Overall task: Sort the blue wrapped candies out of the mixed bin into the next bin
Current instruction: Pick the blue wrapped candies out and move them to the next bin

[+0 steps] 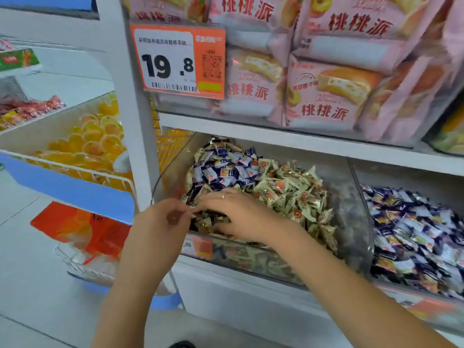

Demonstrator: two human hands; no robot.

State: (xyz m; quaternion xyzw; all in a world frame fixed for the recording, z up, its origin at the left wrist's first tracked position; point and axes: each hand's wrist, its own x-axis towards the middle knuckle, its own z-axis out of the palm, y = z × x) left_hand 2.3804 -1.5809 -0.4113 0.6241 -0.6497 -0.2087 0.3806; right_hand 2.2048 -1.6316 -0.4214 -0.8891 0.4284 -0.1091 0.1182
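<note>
Far to the left of both hands, a wire basket (75, 169) holds orange jelly cups. The left hand (160, 222) hovers at the mixed bin's (351, 222) front left corner, fingers curled in towards the right hand; whether it grips anything cannot be told. The right hand (238, 214) lies spread, palm down, on the cream candies (288, 194). Blue wrapped candies (223, 167), navy and white, are heaped just behind its fingers. Right of both hands, the next bin (364, 197) holds more blue ones.

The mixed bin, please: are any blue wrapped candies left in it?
Yes, a cluster of blue wrapped candies lies at the back left of the mixed bin.
</note>
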